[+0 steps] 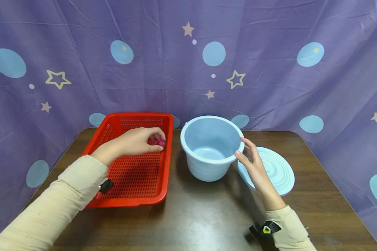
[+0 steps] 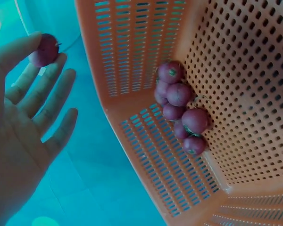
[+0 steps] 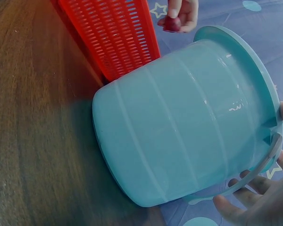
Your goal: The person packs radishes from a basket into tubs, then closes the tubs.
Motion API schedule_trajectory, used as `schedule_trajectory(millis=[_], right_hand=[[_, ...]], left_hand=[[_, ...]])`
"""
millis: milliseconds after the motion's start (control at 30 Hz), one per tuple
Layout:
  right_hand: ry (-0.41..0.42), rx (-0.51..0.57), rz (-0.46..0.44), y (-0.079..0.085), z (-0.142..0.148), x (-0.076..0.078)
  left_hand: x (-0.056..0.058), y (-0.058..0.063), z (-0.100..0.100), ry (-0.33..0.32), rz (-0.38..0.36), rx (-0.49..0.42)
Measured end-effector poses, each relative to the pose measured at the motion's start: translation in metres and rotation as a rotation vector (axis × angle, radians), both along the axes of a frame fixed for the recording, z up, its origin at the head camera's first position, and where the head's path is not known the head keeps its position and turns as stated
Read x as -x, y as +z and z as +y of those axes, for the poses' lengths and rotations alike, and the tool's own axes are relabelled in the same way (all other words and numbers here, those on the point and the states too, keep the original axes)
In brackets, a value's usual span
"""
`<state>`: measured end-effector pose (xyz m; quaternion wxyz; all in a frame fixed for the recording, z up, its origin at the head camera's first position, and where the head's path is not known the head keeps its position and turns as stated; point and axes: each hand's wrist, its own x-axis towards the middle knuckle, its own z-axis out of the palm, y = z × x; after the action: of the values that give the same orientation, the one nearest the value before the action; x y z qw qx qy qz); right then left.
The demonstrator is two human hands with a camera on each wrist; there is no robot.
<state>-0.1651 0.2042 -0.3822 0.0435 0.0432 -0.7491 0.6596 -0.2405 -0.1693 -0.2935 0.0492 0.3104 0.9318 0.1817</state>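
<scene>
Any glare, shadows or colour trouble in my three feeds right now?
Head: bright glare on the near part of the table, soft shadow beside the bucket; left wrist: strong cyan cast, so the basket looks orange rather than red, though the radishes stay distinct; right wrist: small glints on the bucket, darker shadow on the table near its base.

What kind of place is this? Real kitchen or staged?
Looks staged, likely a makeshift indoor recording spot: a star-and-dot curtain hangs right behind the table, and a black device is worn on the left wrist. The room beyond isn't visible.
</scene>
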Motion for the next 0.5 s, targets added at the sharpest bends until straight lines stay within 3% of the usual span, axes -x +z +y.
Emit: schedule_trajectory(millis=[233, 500], right_hand=[[0.001, 0.002, 0.0, 0.0, 0.0, -0.001], [-0.005, -0.002, 0.004, 0.001, -0.001, -0.002]], left_hand=[[-0.002, 0.006, 0.007, 0.023, 0.011, -0.094], [-0.004, 0.012, 0.021, 0.085, 0.092, -0.113]])
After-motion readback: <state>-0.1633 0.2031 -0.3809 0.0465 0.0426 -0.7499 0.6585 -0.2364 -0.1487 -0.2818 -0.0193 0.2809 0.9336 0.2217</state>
